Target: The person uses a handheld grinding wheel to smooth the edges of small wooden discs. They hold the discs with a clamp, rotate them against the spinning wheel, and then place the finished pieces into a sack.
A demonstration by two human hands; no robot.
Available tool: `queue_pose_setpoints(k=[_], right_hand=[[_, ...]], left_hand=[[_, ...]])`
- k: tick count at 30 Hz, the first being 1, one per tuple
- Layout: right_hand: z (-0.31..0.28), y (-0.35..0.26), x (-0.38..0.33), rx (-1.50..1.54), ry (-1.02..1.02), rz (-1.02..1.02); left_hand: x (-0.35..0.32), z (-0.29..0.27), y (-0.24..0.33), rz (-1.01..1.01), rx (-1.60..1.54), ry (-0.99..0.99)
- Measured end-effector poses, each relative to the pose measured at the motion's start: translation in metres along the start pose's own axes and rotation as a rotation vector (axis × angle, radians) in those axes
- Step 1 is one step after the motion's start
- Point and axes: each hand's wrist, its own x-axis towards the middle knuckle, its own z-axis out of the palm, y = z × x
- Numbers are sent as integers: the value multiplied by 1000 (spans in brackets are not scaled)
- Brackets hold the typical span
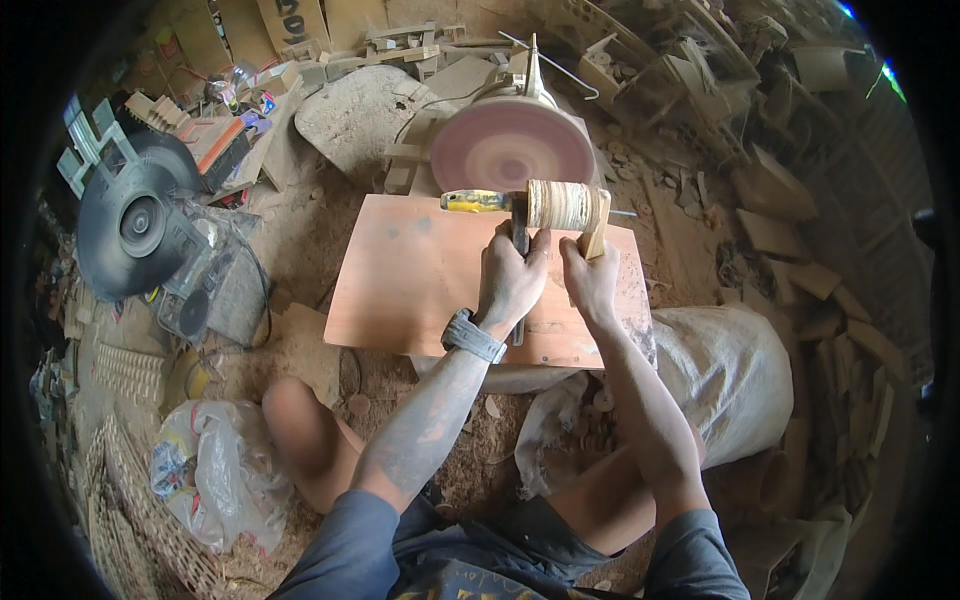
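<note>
My left hand (513, 275) grips a dark flat bar (519, 228) whose lower end sticks out below the fist. Closed around a pale wooden piece (599, 226) is my right hand (588, 278). Between the bar and that piece sits a roll of stacked round wooden discs (562, 206), their edges facing me. A yellow and black tool handle (474, 201) juts out on the left, and a thin metal rod (624, 212) on the right. Just beyond the roll stands a large reddish sanding disc (512, 145); I cannot tell whether they touch.
A reddish-brown wooden board (400, 270) lies under my hands. At the left stands a dark fan-like machine (138, 225). A plastic bag (225, 470) lies beside my left knee, and a pale sack (725, 375) stands at the right. Wood offcuts (780, 190) pile up along the right.
</note>
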Motion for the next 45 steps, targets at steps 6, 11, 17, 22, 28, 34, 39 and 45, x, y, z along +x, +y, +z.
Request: queue_pose_setpoints(k=[6, 11, 17, 22, 28, 34, 39, 45], right_hand=[[-2, -10, -10, -24, 41, -58], [-16, -51, -11, -298, 82, -208], [13, -81, -24, -42, 73, -809], [18, -93, -13, 141, 180, -534], [-6, -93, -3, 280, 127, -198], [-7, -80, 4, 250, 92, -167], [-17, -69, 14, 340, 94, -80], [-15, -59, 20, 397, 44, -20]], left_hand=[[-3, -4, -4, -307, -247, -60], [-27, -54, 7, -471, -543, -148], [-76, -158, 11, -523, -600, -234], [-121, -223, -8, -744, -741, -261], [-167, -264, -3, -730, -735, 2], [-187, -312, 8, -582, -779, 175], [-240, -436, 19, -607, 19, 820], [-326, -588, 30, -659, 1282, 964]])
